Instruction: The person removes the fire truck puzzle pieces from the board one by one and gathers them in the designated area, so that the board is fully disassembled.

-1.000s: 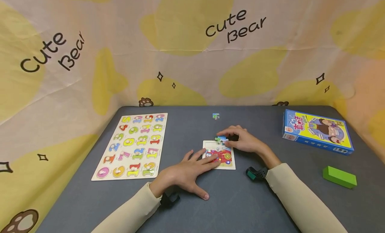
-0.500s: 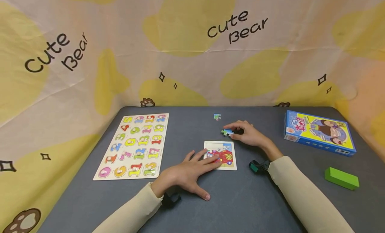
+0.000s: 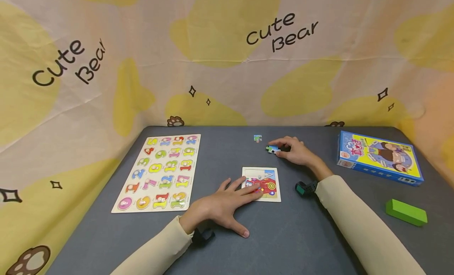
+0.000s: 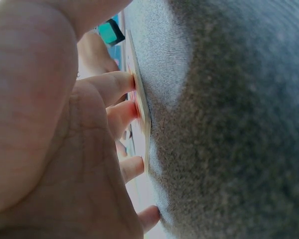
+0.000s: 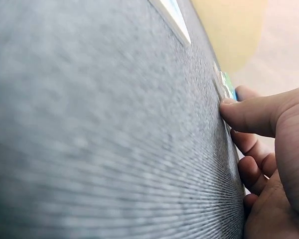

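Behind the small puzzle board, my right hand (image 3: 296, 151) pinches a blue and green jigsaw piece (image 3: 272, 149) between thumb and fingers. In the right wrist view the thumb lies on the near side of that jigsaw piece (image 5: 227, 84), low over the table. My left hand (image 3: 225, 206) is spread out, its fingertips resting on the left part of the puzzle board (image 3: 273, 195). The board has a pale frame and a red vehicle picture, partly hidden under the fingers. From the left wrist, fingertips press the puzzle board's edge (image 4: 143, 107). A second jigsaw piece (image 3: 257, 138) lies farther back.
On the left lies a wooden number board (image 3: 193, 168) with colourful knobbed numerals. A blue and yellow box (image 3: 381, 157) sits at the back right, with a green block (image 3: 406, 212) in front of it. A printed curtain (image 3: 220, 78) hangs behind the grey table (image 3: 276, 243).
My right hand has carried the jigsaw piece off the top of the puzzle board, back and to the right. The left hand has stayed on the board.
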`<state>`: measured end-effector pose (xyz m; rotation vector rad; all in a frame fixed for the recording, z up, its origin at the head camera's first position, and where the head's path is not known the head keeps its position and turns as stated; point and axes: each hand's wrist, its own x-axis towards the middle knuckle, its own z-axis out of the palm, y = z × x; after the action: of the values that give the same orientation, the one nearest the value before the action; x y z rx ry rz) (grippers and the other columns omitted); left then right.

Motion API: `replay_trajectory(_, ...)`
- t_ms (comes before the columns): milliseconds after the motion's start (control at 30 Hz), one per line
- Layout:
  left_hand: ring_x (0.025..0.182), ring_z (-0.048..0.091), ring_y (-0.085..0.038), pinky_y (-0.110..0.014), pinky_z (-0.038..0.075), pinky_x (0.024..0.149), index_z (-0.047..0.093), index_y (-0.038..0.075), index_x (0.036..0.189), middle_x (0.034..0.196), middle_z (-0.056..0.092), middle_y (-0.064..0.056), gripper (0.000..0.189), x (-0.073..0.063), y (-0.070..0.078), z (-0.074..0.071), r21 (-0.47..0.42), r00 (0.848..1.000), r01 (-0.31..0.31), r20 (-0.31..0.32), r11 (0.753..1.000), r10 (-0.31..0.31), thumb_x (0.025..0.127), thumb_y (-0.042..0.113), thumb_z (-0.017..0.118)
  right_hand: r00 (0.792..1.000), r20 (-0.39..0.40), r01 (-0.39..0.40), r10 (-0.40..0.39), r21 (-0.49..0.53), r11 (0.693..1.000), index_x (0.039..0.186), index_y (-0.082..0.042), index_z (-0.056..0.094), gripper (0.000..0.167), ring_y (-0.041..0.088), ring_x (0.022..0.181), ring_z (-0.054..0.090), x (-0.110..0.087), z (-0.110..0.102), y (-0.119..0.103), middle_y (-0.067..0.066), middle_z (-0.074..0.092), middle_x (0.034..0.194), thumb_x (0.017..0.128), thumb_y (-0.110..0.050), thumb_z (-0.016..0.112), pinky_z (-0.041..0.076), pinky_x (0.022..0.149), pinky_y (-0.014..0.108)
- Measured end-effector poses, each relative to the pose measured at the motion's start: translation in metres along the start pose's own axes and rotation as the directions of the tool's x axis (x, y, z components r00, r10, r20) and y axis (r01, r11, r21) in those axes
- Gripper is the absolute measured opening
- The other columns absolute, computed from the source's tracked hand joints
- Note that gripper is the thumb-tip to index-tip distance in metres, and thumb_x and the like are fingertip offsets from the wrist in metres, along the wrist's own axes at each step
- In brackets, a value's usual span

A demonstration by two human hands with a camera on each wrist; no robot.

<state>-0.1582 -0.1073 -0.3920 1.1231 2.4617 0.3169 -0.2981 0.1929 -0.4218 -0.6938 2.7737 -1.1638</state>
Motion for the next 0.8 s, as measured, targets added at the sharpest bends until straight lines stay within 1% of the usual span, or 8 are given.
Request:
replay_trajectory(267,0.161,-0.002,-0.028,-0.064,0.002,0.125,0.021,0.036,0.163,0.172,0.016,0.011,0.106,-0.001,0.002,0.0,-0.004,1.0,0.003,-0.004,1.0,-0.003,0.078,0.061,0.08,1.0,-0.009,-0.025,0.025,-0.008,1.0,0.135,-0.013,0.066,0.037,0.033,0.105,0.045,0.011,-0.004,0.009,0.018,0.061,0.124,0.099,-0.01,0.064,0.021,0.091,0.05)
replay_trajectory(433,0.161,-0.002,-0.029,-0.063,0.002,0.125,0.021,0.036,0.163,0.172,0.015,0.012,0.106,-0.001,0.002,0.0,0.004,1.0,0.003,-0.005,1.0,-0.003,0.078,0.061,0.08,0.999,-0.006,-0.048,0.047,-0.012,0.999,0.136,-0.012,0.065,0.037,0.034,0.109,0.044,0.017,-0.006,0.011,0.02,0.059,0.127,0.1,-0.009,0.062,0.02,0.094,0.054)
replay_trajectory(567,0.161,-0.002,-0.028,-0.063,0.003,0.125,0.021,0.037,0.163,0.172,0.015,0.013,0.106,-0.001,0.002,0.0,0.006,1.0,0.006,-0.004,1.0,-0.006,0.078,0.061,0.08,0.998,-0.01,-0.065,0.065,-0.017,0.998,0.137,-0.012,0.065,0.037,0.036,0.111,0.043,0.021,-0.007,0.011,0.021,0.059,0.128,0.1,-0.009,0.06,0.019,0.094,0.056)
replay_trajectory(800,0.161,-0.003,-0.027,-0.063,0.002,0.125,0.02,0.038,0.163,0.172,0.014,0.014,0.107,0.0,0.001,0.0,0.001,1.0,0.011,-0.004,1.0,-0.011,0.077,0.062,0.08,0.996,-0.036,-0.082,0.081,-0.039,0.996,0.137,-0.012,0.065,0.039,0.038,0.111,0.04,0.027,-0.006,0.009,0.022,0.059,0.129,0.099,-0.01,0.059,0.018,0.093,0.056)
